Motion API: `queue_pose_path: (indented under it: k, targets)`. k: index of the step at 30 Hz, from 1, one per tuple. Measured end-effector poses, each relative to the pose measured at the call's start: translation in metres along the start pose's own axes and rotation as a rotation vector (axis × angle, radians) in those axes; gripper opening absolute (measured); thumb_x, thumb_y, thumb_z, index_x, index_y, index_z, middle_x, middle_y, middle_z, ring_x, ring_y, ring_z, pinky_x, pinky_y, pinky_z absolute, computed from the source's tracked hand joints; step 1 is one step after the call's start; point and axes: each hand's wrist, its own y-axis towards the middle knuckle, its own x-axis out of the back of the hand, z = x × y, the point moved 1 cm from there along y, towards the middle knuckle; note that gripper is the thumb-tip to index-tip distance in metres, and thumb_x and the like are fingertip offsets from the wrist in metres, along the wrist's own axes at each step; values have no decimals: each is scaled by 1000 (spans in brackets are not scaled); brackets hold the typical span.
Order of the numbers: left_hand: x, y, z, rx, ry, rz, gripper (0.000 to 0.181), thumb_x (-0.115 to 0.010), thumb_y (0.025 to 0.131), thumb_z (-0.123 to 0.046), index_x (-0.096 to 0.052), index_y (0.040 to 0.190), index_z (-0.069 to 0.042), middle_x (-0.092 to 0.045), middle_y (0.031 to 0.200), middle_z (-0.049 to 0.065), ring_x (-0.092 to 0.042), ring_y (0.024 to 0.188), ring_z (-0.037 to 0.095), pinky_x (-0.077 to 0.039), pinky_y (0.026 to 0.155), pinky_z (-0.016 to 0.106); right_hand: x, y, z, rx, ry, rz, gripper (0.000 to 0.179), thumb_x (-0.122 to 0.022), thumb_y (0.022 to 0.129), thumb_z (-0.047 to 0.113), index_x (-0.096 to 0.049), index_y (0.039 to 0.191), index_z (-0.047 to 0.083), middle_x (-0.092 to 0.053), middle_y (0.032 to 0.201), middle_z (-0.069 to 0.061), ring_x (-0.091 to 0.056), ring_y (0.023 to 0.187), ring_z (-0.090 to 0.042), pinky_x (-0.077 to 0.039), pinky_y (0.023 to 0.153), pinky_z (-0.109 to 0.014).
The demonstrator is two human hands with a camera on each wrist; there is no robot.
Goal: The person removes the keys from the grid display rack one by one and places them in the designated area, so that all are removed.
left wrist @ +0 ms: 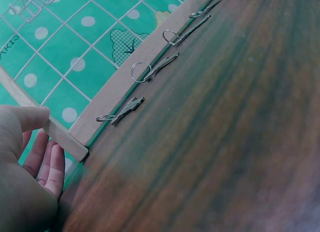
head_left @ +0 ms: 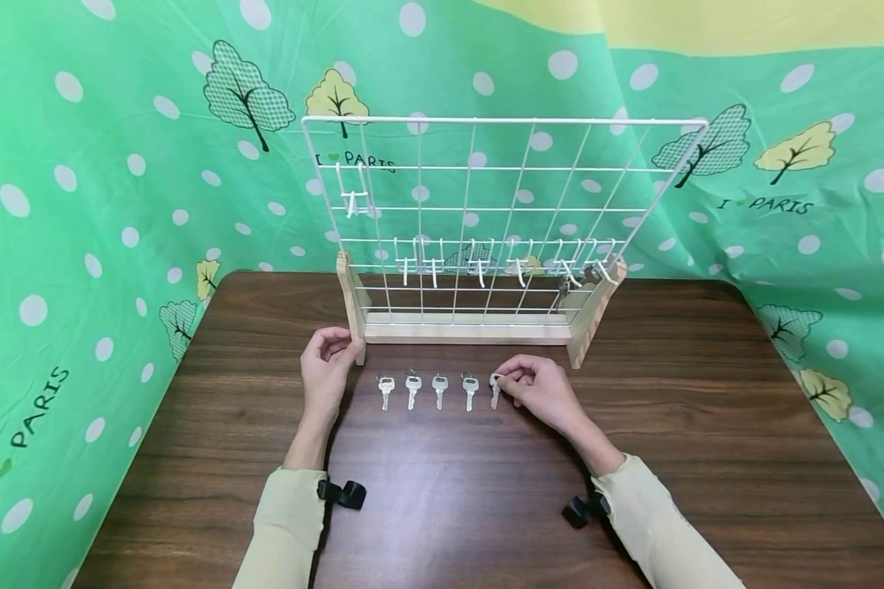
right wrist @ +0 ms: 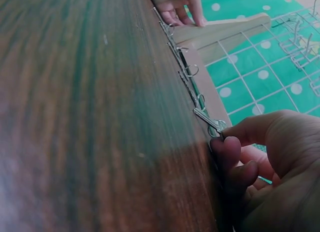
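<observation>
My left hand [head_left: 326,368] holds the left wooden side piece [head_left: 350,307] of a white wire grid rack near its foot; in the left wrist view the thumb lies on one side of the wood and the fingers on the other. My right hand [head_left: 543,391] pinches the head of a silver key [right wrist: 205,118] between thumb and forefinger, low over the table. This key is the rightmost in a row of similar keys [head_left: 439,391] lying in front of the rack, each with a small ring. The rack's wooden base bar [head_left: 467,334] runs just behind them.
White hooks [head_left: 479,270] hang in a row along the lower grid, and another hook [head_left: 352,199] sits at upper left. Something metallic [head_left: 564,288] hangs at the right hooks. A dotted green cloth [head_left: 133,270] surrounds the dark wooden table [head_left: 442,507].
</observation>
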Motion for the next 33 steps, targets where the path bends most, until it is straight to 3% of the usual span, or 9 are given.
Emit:
queue_pose_path:
  k: [3, 10, 16, 24, 29, 33]
  targets:
    - [0, 0, 0, 0, -4, 1, 23, -76, 91, 20, -65, 110, 13, -70, 98, -3, -69, 90, 9, -58, 83, 16, 0, 0, 1, -4, 3, -2, 8, -80, 97, 4, -79, 104, 0, -78, 84, -9, -62, 54, -7, -47, 52, -20]
    - [0, 0, -1, -2, 1, 3, 23, -77, 91, 20, -65, 109, 13, -70, 98, -3, -69, 91, 8, -59, 84, 17, 0, 1, 1, 4, -102, -53, 5, -83, 94, 6, -82, 99, 6, -65, 74, 3, -48, 55, 0, -37, 53, -19]
    - [0, 0, 0, 2, 6, 2, 22, -77, 92, 18, -65, 109, 12, -69, 98, -3, -69, 91, 8, -58, 84, 16, 0, 1, 1, 19, -109, -64, 8, -86, 93, 8, -83, 99, 6, -72, 81, 1, -52, 57, -1, -39, 53, -19]
    - [0, 0, -1, 3, 14, 6, 24, -77, 92, 18, -63, 111, 16, -69, 98, -4, -69, 92, 8, -58, 85, 16, -1, 0, 0, 69, -150, -74, 7, -87, 91, 8, -82, 96, 5, -70, 78, 2, -54, 61, -2, -42, 55, -18]
    - [0, 0, -1, 1, 11, 12, 26, -77, 92, 18, -61, 113, 19, -69, 98, -4, -69, 92, 8, -58, 85, 16, 0, 2, -13, 172, -116, -80, 7, -78, 88, 6, -82, 93, 10, -65, 72, 7, -53, 60, -4, -40, 52, -19]
    - [1, 1, 0, 4, 10, 8, 23, -77, 92, 18, -63, 110, 15, -69, 98, -4, -69, 92, 8, -58, 85, 16, 1, 2, -12, 177, -153, -58, 19, -69, 85, 3, -82, 95, 11, -60, 67, 8, -53, 60, -5, -39, 53, -19]
